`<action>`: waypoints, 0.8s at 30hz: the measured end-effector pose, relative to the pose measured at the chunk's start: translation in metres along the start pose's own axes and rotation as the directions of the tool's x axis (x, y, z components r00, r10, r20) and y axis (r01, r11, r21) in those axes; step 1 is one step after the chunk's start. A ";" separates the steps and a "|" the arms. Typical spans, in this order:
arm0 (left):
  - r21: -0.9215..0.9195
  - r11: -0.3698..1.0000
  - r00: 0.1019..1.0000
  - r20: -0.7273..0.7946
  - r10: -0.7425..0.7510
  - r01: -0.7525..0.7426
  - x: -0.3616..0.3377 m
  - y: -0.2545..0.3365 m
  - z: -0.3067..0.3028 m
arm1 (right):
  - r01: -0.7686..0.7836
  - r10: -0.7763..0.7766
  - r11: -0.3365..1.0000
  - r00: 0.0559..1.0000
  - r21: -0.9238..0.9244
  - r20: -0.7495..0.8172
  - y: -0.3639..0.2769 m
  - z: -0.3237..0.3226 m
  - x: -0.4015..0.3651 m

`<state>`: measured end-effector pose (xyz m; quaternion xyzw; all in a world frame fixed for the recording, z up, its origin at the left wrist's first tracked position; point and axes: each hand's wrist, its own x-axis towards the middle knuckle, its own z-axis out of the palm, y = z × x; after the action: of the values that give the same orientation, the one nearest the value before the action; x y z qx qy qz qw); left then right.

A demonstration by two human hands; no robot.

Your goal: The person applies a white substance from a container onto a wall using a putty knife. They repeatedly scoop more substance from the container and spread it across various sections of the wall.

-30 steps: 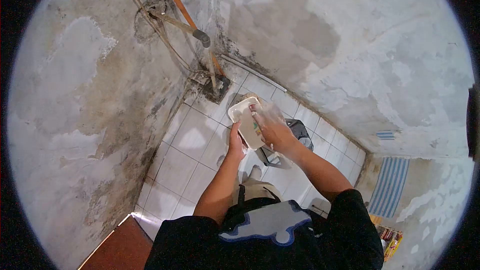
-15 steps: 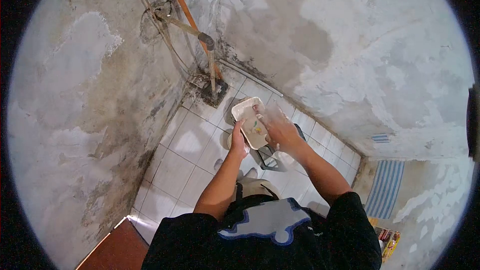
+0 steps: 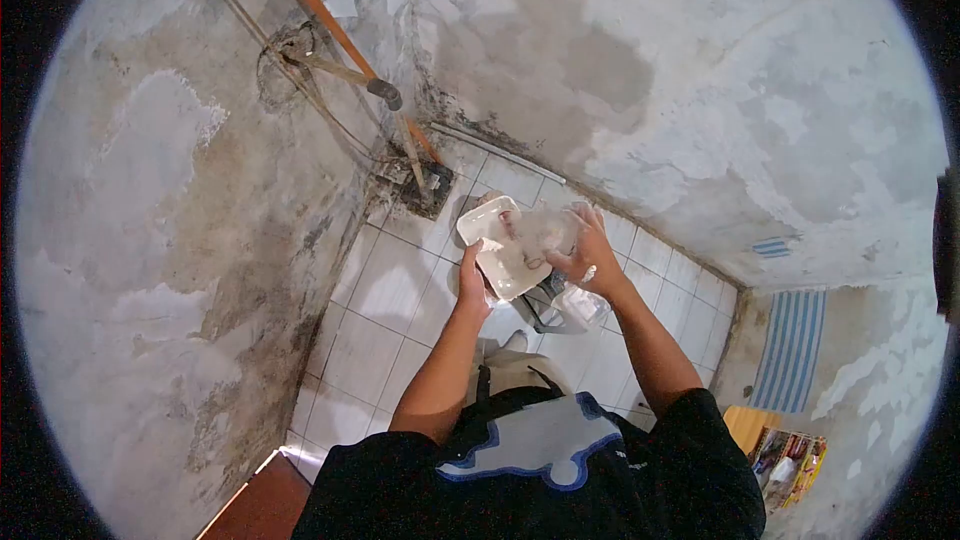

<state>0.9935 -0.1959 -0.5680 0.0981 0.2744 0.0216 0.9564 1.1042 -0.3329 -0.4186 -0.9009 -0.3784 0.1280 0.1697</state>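
My left hand [image 3: 474, 280] grips the near-left edge of a shallow cream rectangular tray [image 3: 491, 262], thumb over the rim. A reddish patch shows at the tray's far end, inside. Over the tray's right side, my right hand [image 3: 590, 250] is closed on a translucent, roundish clear plastic piece [image 3: 552, 228], blurred at its edges; its exact kind I cannot tell. White residue marks the right hand near the wrist. Below the right hand, a clear plastic container [image 3: 584, 307] rests by a dark-framed stool [image 3: 546, 318], which the tray partly hides.
White floor tiles [image 3: 375, 280] run between stained plaster walls. An orange pipe [image 3: 330, 20] and a grey-elbowed drain pipe [image 3: 384, 92] stand in the corner. A blue-striped cloth [image 3: 790, 350] hangs at right, above a box of packets [image 3: 787, 465]. A brown panel [image 3: 262, 500] lies lower left.
My right hand has drawn back slightly to the right from over the tray, and the clear plastic piece shows more plainly. The tray has shifted a little left. The view has turned slightly.
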 end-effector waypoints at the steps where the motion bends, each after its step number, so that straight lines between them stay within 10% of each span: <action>1: 0.006 1.000 1.000 0.000 -0.007 0.007 -0.001 -0.002 0.002 | -0.008 0.008 1.000 1.000 0.003 -0.003 0.007 0.002 -0.003; 9: 0.063 0.998 0.999 -0.018 0.032 -0.031 0.005 -0.034 0.002 | -0.169 0.126 0.830 0.985 0.532 0.117 0.062 0.015 -0.024; 18: 0.122 0.991 0.994 -0.093 0.064 -0.052 -0.011 -0.076 0.010 | 0.144 -0.125 0.963 0.987 0.227 -0.099 0.055 -0.007 -0.065; 24: 0.067 0.994 0.995 -0.054 0.088 -0.084 -0.018 -0.097 0.016 | 0.071 -0.045 0.906 0.997 0.418 -0.070 0.077 -0.024 -0.087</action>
<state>0.9854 -0.2955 -0.5649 0.1401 0.2975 0.0568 0.9427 1.1027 -0.4513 -0.4193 -0.8349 -0.3635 0.1749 0.3744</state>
